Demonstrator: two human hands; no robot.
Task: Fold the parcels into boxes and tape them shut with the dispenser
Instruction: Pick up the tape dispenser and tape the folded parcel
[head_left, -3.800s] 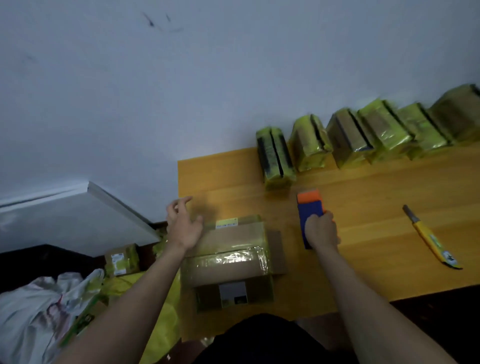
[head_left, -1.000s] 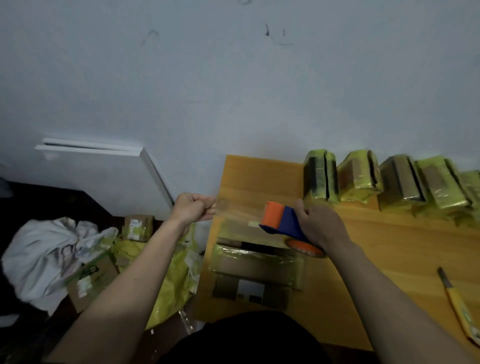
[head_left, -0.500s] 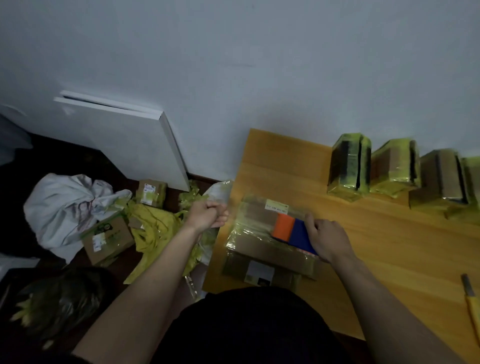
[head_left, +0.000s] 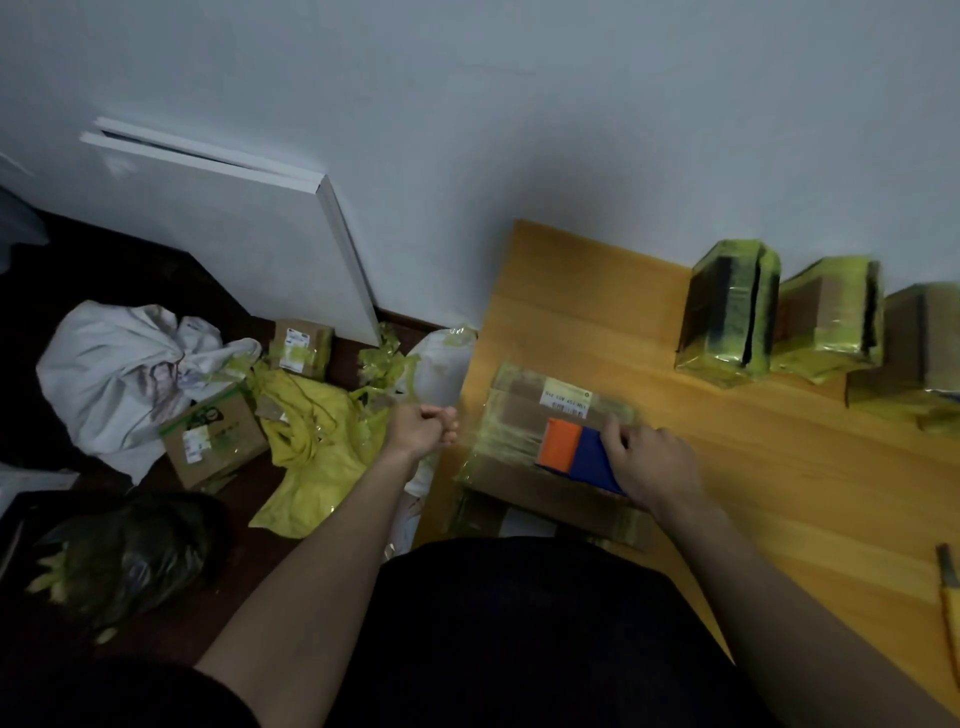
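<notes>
The right hand (head_left: 652, 470) held the orange-and-blue plastic tape dispenser (head_left: 576, 453) in a closed grip, pressed onto the brown cardboard box with a white label (head_left: 524, 415) at the left edge of the wooden tabletop (head_left: 779, 467). The left hand (head_left: 422, 427), its grip a curled fist just beside the box, seemingly pinched the tape's free end, though the tape was too faint to tell. Three boxes wrapped in yellow-green tape (head_left: 730, 312) stood done by the wall; this box seemed mid-taping, and others waited on the floor.

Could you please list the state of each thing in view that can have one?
Cardboard box: flat on table, flaps shut, partly taped.
Tape dispenser: on the box, gripped by right hand.
Left hand: fisted beside the box; tape end unclear.
Taped parcels: upright along the wall.
Utility knife: lying untouched.
</notes>
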